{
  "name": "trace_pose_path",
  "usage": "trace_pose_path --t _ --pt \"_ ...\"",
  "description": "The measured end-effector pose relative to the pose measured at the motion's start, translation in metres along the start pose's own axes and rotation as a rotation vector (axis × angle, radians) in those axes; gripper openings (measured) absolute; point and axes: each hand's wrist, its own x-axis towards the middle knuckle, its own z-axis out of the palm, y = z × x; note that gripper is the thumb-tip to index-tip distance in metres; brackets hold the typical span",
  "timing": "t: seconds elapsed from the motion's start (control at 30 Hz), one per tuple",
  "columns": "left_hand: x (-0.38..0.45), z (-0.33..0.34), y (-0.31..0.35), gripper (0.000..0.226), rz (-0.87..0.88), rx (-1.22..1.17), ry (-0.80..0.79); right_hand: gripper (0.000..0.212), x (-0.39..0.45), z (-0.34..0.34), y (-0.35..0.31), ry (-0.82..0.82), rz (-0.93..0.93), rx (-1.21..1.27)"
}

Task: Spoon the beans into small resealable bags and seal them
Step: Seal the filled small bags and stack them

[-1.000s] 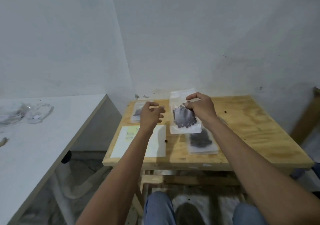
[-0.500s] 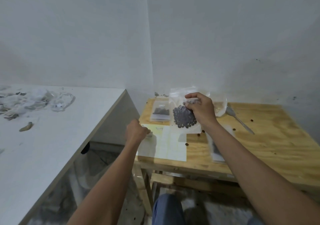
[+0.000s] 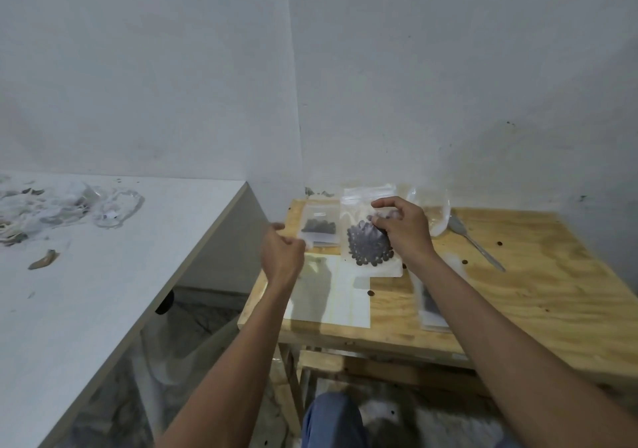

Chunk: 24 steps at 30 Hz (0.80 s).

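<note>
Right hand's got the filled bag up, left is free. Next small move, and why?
Probably bring the left hand to the top strip of the bag of beans and pinch it shut. The right hand grips the bag mid-height only, the beans sit low inside, and the left hand holds nothing beside it. Whether the strip is already sealed cannot be told.

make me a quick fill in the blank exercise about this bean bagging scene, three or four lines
1. The right hand holds up a clear bag filled with dark ____.
2. The metal spoon lies on the ____ table.
3. The left hand hangs near the table's left edge and holds ____.
4. A smaller filled bag lies flat to the ____ of the held bag.

Missing words: beans; wooden; nothing; left
</note>
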Motion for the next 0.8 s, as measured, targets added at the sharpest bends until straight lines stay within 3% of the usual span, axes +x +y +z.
trace_pose_path --t 0.1,0.2,0.27,0.47,0.7,0.8 --pt "-0.024 0.010 0.034 0.044 0.093 -0.433 -0.075 0.019 0.000 0.002 0.004 -0.012 0.042 0.013" --pt "-0.045 0.031 0.060 0.044 0.101 -0.583 -0.139 0.013 -0.003 0.003 0.002 -0.033 0.032 0.056" --pt "-0.056 0.043 0.070 0.042 0.096 -0.594 -0.140 0.008 -0.007 0.000 -0.004 -0.046 0.027 0.130" --pt "-0.073 0.057 0.082 0.038 0.063 -0.556 -0.004 0.024 -0.010 -0.011 -0.008 -0.054 0.005 0.158" --pt "-0.072 0.060 0.075 0.030 0.167 -0.403 -0.027 0.021 -0.010 -0.017 -0.006 -0.003 -0.018 0.114" --pt "-0.066 0.056 0.074 0.020 0.137 -0.451 -0.149 0.020 -0.010 -0.018 -0.006 0.001 -0.038 0.113"
